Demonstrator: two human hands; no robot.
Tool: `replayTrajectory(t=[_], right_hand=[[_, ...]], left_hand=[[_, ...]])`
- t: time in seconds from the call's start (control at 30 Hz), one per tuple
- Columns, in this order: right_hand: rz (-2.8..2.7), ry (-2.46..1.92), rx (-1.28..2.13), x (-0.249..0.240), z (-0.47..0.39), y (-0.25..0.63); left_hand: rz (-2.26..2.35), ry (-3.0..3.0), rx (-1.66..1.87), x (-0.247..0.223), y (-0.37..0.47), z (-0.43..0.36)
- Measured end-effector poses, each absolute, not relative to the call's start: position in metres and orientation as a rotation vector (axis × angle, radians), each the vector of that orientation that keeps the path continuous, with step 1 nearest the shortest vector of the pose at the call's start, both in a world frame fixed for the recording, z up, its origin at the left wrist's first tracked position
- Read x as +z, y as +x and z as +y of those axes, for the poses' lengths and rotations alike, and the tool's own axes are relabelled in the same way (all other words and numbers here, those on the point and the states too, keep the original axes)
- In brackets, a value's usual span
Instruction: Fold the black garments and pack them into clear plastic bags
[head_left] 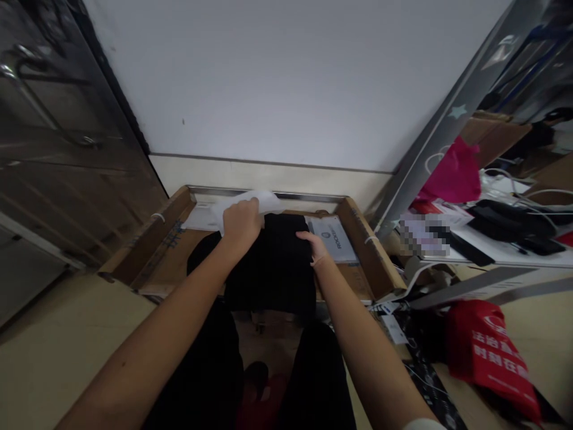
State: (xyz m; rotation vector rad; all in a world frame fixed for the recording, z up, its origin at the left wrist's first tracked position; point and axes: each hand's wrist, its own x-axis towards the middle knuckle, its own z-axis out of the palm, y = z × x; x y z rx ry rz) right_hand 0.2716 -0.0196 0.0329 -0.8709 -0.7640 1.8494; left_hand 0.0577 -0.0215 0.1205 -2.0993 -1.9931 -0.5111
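Note:
My left hand (243, 224) is closed on a thin white sheet (269, 203), paper or plastic; I cannot tell which. It is held above the far left part of a black folded cloth (273, 272). My right hand (315, 246) grips the right edge of this cloth, thumb on top and the other fingers mostly hidden. The cloth lies across a shallow cardboard tray (364, 254) and hangs over its front edge. A grey-white printed package (335, 239) lies in the tray to the right of the cloth, and a white packet (199, 218) lies at the far left.
A white wall (286, 83) rises behind the tray. At left stands a metal door (49, 149) with a bar handle. A cluttered white table (528, 254) is at right, with a pink bag (454, 173). On the floor below lies a red printed bag (492, 352).

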Motion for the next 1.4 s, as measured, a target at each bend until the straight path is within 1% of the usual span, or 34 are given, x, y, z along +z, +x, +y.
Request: replayTrajectory(t=[0.13,0.27,0.47,0.57,0.8,0.93,1.1,1.4], right_hand=[[-0.747,-0.98,1.84,0.038,-0.02,0.265],[-0.787,-1.078,1.799,0.036,-0.017,0.261],[-0.688,-0.961,1.677,0.031,-0.011,0.258],[-0.725,-0.917,1.691,0.03,-0.012,0.257],[-0.772,-0.946,1.759,0.033,-0.018,0.258],[-0.75,-0.866,1.835,0.033,-0.019,0.257],[-0.69,-0.782,1.847,0.028,-0.015,0.253],[-0.659,-0.822,1.895,0.017,-0.01,0.24]], left_hand=[[-2.064,-2.141,-0.666,0.1,0.068,-0.02],[-2.117,-2.191,-0.872,0.093,0.063,-0.017],[-2.138,-2.37,-1.286,0.08,0.062,-0.022],[-2.114,-2.422,-1.414,0.069,0.066,-0.024],[-2.051,-2.428,-1.576,0.051,0.073,-0.03],[-1.955,-2.476,-1.679,0.052,0.081,-0.034],[-1.89,-2.556,-1.792,0.055,0.098,-0.036],[-1.845,-2.654,-1.7,0.055,0.114,-0.042]])
